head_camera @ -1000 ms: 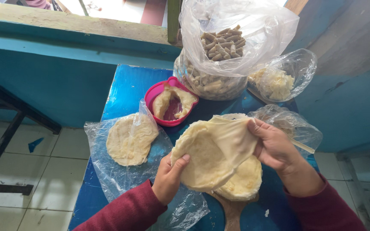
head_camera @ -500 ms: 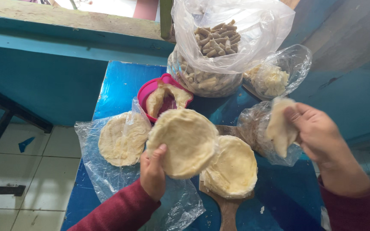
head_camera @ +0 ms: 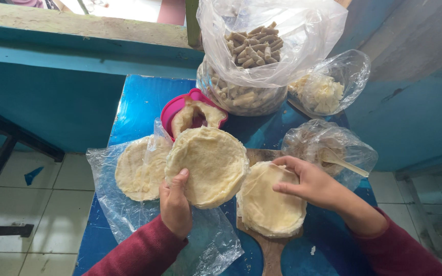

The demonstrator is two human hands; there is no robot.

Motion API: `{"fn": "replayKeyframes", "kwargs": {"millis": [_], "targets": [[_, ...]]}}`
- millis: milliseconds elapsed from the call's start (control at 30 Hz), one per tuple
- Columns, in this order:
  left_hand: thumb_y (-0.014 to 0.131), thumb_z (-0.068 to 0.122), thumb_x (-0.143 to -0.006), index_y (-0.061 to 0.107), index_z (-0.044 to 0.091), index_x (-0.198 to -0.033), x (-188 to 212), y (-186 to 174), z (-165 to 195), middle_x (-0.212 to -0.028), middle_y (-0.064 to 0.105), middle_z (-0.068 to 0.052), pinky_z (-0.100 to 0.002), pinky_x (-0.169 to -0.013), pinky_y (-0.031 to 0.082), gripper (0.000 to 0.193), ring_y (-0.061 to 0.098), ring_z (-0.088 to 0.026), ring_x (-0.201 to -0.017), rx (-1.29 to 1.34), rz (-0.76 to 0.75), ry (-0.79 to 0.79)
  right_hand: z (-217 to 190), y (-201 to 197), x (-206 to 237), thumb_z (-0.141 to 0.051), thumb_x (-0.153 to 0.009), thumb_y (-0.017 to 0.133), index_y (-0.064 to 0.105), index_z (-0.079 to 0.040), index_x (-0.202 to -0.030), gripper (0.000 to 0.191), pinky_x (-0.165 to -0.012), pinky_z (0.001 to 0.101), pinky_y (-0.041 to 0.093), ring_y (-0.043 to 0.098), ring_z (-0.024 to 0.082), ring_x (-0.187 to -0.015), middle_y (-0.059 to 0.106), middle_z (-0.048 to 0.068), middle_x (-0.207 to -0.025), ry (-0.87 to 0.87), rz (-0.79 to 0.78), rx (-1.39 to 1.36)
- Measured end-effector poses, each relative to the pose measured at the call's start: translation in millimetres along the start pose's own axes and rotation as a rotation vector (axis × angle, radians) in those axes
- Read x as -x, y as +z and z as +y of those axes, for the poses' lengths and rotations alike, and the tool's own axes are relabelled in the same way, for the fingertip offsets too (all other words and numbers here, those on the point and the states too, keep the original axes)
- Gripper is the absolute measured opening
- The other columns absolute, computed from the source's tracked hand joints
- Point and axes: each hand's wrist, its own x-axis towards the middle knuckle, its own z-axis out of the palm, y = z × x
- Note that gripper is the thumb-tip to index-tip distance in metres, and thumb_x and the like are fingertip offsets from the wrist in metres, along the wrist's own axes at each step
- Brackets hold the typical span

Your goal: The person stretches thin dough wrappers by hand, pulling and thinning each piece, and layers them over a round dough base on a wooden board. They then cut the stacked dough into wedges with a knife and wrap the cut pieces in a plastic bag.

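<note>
My left hand [head_camera: 176, 202] grips the lower left edge of a stack of thin round pale wrappers [head_camera: 208, 164] and holds it up over the blue table [head_camera: 139, 107]. My right hand [head_camera: 310, 181] lies flat, fingers spread, on a single round wrapper [head_camera: 267, 209] that rests on a wooden paddle board [head_camera: 273, 250]. Another wrapper [head_camera: 138, 168] lies on a clear plastic sheet [head_camera: 124, 214] to the left.
A pink bowl [head_camera: 177, 107] with dough scraps sits behind the stack. A big clear bag of rolled sticks [head_camera: 251, 51], a bag of pale filling [head_camera: 328, 92] and a bag holding a spoon [head_camera: 333, 153] crowd the back right. Tiled floor lies left.
My right hand has come back from the bag on the right and now presses on the wrapper on the board. My left hand still holds the stack, shifted slightly right.
</note>
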Motion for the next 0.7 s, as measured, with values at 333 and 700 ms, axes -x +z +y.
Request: {"fn": "replayKeyframes", "kwargs": {"millis": [333,700], "targets": [[0.052,0.020,-0.101,0.060,-0.006,-0.131,-0.5,0.2,-4.1,-0.119,0.069,-0.014,-0.034,-0.092,0.056,0.041,0.069,-0.020,-0.105,-0.008,-0.034,-0.039,-35.2,-0.1,19.9,-0.014,-0.069,0.086,0.043,-0.029,-0.153,0.096,-0.099,0.0348,0.053,0.067,0.021,-0.116,0.068,0.006,-0.127,0.069,0.053,0.363],[0.046,0.024,-0.104,0.048,-0.006,-0.142,8.9,2.5,-6.2,-0.132,0.065,-0.019,-0.040,-0.102,0.052,0.049,0.066,-0.026,-0.118,0.041,-0.186,-0.122,-60.9,32.7,36.0,-0.020,-0.079,0.084,0.071,-0.010,-0.108,0.034,-0.091,0.0402,0.053,0.067,0.029,-0.104,0.071,0.009,-0.107,-0.558,0.485,0.593]]}}
